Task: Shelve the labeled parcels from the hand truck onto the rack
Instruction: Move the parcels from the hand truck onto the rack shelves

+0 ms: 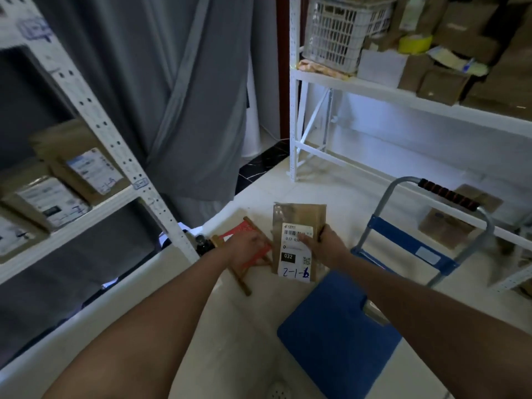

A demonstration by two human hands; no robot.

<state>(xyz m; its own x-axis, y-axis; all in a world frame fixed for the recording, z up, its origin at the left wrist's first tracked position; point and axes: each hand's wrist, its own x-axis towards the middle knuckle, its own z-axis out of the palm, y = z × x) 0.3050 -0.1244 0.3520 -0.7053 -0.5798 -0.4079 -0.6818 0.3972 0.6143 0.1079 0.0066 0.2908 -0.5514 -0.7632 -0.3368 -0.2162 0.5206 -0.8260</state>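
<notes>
Both bare forearms extended forward and downward from the lower edge of the view, converging toward the centre. The right hand (325, 246) was at the end of a nearly straight arm, with its thumb pressed across the face of a labelled parcel (298, 240) and its fingers curled round the right edge, holding the parcel upright. The left hand (247, 249) was positioned just beside the parcel's left edge, back of the hand upward, fingers loosely bent. Whether the left fingers touched the parcel could not be determined owing to blur.
</notes>
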